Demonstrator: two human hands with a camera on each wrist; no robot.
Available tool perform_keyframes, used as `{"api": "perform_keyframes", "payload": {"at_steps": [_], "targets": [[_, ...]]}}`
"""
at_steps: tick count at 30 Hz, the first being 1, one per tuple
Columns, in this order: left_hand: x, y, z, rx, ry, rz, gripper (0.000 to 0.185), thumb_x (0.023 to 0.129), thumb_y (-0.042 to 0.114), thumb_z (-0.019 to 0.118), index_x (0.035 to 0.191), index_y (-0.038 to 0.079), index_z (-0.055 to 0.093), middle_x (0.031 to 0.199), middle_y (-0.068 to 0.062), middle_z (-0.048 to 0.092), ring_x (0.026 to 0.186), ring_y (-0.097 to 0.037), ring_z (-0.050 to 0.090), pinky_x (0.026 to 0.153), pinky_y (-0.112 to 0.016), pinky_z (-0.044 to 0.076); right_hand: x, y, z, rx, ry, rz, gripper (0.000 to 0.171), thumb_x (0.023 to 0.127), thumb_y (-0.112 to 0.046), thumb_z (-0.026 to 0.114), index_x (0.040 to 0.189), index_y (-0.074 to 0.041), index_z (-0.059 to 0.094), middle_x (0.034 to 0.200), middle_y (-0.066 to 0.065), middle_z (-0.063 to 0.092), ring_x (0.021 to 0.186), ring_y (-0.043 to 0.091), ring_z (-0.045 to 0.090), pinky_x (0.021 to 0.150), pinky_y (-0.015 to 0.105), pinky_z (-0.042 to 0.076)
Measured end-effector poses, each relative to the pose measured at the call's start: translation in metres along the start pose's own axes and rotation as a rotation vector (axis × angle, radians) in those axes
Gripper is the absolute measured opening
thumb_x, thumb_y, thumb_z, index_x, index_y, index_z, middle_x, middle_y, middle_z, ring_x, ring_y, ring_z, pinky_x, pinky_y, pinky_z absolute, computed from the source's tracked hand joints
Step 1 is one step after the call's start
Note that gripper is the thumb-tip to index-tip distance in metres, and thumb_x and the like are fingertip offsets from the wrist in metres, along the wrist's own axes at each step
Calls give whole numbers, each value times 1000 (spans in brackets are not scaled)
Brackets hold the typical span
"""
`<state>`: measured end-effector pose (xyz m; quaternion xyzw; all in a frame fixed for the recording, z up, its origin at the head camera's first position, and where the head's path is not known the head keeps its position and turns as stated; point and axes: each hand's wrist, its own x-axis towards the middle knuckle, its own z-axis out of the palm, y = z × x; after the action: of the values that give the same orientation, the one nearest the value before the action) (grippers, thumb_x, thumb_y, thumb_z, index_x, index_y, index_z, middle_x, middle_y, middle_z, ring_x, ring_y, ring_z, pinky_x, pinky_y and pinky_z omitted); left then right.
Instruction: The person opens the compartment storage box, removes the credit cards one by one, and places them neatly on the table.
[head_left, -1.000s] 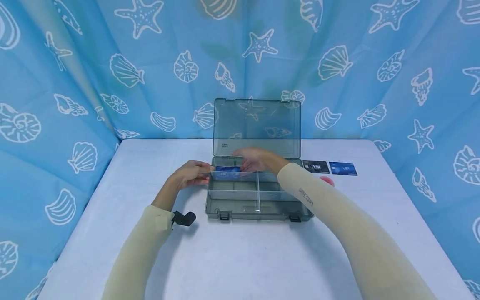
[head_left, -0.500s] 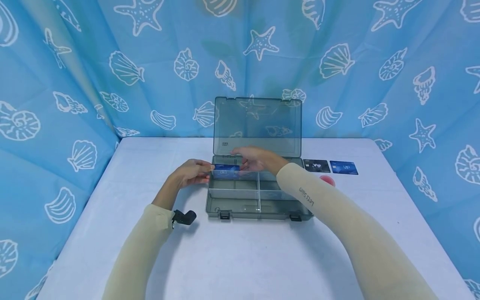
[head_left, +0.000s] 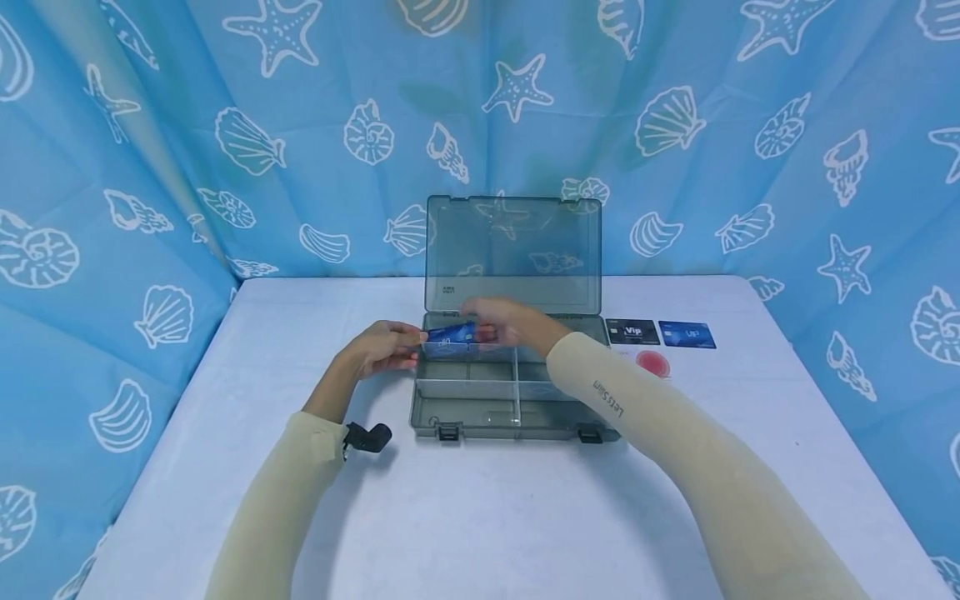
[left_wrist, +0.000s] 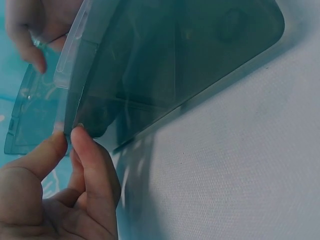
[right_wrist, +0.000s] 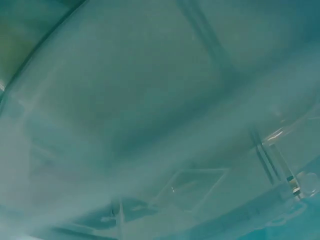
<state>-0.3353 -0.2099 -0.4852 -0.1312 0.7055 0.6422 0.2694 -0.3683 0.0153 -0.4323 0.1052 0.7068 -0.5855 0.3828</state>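
The left hand point(head_left: 384, 348) pinches the left end of a blue card point(head_left: 451, 334) between thumb and curled fingers, and the right hand point(head_left: 512, 323) pinches the card's right end, so the card spans the gap between the two hands, tilted slightly with its right end higher. It hangs just above the back left compartment of an open grey plastic box point(head_left: 465, 422), close to the box's rear wall. The box stands near the middle of the tabletop point(head_left: 480, 508), its see-through lid point(head_left: 513, 254) raised upright behind the hands. In the left wrist view the thumb and fingers point(left_wrist: 92, 165) press together at the box's left corner. The right wrist view shows only blurred plastic. Right of the box, toward the tabletop's back right corner, a black card point(head_left: 633, 332) and a second blue card point(head_left: 686, 335) lie side by side, with a round red mark point(head_left: 652, 362) just in front of them.
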Motion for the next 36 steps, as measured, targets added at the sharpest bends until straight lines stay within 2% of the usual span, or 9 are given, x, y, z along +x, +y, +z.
{"api": "perform_keyframes", "payload": {"at_steps": [5, 8, 14, 17, 21, 24, 28, 32, 36], "targets": [[0, 0, -1, -2, -10, 3, 50, 94, 21, 68, 136, 2, 48, 98, -11, 59, 74, -14, 63, 73, -27, 58, 2, 2, 8, -178, 45, -69, 39, 96, -7, 57, 134, 2, 49, 108, 11, 58, 81, 17, 55, 78, 30, 53], [0, 0, -1, -7, -18, 3, 50, 94, 21, 68, 136, 2, 47, 99, -12, 59, 74, -15, 63, 73, -27, 58, 2, 2, 13, -209, 53, -106, 35, 96, -2, 55, 129, 8, 51, 101, 14, 62, 71, 17, 56, 76, 27, 55], [1, 1, -2, 6, -12, 2, 48, 94, 22, 67, 134, 3, 49, 101, -12, 59, 75, -15, 63, 74, -28, 58, 3, 1, 14, -125, 51, -122, 45, 97, 2, 52, 139, 10, 38, 114, 25, 60, 82, 25, 65, 88, 35, 55], [2, 0, -3, 11, -7, -4, 48, 94, 22, 68, 134, 4, 50, 100, -11, 59, 75, -15, 63, 74, -28, 58, 4, 1, 11, -108, 50, -120, 42, 97, 3, 53, 137, 9, 43, 118, 26, 60, 83, 25, 65, 87, 36, 56], [3, -3, -4, 10, -4, -5, 48, 93, 22, 69, 134, 4, 50, 99, -11, 60, 75, -15, 63, 74, -29, 59, 2, 0, 5, -79, 34, -130, 34, 96, 2, 56, 128, 9, 51, 114, 25, 62, 77, 24, 65, 87, 39, 56], [2, -1, 0, 11, -10, 2, 48, 94, 21, 67, 134, 3, 49, 100, -11, 59, 76, -15, 63, 74, -28, 58, -7, -2, -5, -40, 8, -144, 35, 96, 0, 57, 128, 8, 50, 107, 22, 62, 77, 23, 64, 90, 41, 54], [-1, 1, 3, 16, -2, -3, 46, 95, 20, 66, 134, 2, 49, 100, -11, 59, 76, -15, 63, 74, -28, 58, -21, -7, -21, 31, -16, -158, 38, 96, -2, 59, 131, 7, 49, 108, 22, 62, 92, 29, 65, 96, 45, 50], [-2, 2, 4, 30, 5, -7, 48, 95, 21, 66, 135, 2, 48, 100, -11, 59, 77, -15, 63, 74, -27, 58, -36, -12, -43, 90, 11, -163, 42, 95, -6, 63, 134, 4, 51, 118, 23, 61, 99, 31, 65, 96, 44, 50], [-4, 2, 3, 44, 1, 1, 48, 95, 21, 66, 135, 2, 48, 102, -11, 58, 80, -16, 62, 74, -26, 58, -52, -12, -72, 133, 46, -179, 45, 95, -10, 64, 136, 2, 49, 122, 21, 58, 97, 28, 66, 96, 43, 50]]}}
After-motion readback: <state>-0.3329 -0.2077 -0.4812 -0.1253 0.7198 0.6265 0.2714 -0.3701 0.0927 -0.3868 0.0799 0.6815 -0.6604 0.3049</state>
